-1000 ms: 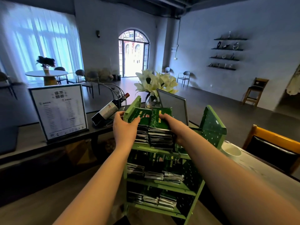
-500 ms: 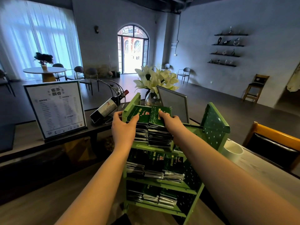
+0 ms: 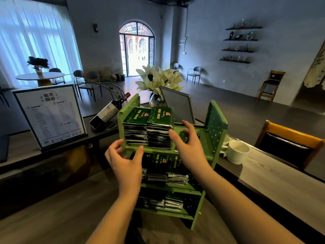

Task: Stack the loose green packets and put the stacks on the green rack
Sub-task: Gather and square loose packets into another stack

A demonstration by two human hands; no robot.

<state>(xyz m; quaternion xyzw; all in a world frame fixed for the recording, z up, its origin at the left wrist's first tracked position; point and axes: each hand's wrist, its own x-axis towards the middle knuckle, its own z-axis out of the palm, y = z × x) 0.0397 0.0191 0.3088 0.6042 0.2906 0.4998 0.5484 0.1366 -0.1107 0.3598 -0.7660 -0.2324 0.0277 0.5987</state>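
Both hands have come off the two stacks of green packets [image 3: 147, 127] on the top shelf of the green rack [image 3: 217, 124]; the left hand [image 3: 125, 163] now hangs before the shelf's front edge, fingers spread. The right hand [image 3: 189, 147] has drawn back likewise, fingers loosely curled, holding nothing.

Green rack [image 3: 217, 120] on wooden counter [image 3: 274, 180]; white cup [image 3: 237, 151] beside

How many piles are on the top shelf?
2: left pile and right pile, side by side at the shelf's left end. The right hand may hide more.
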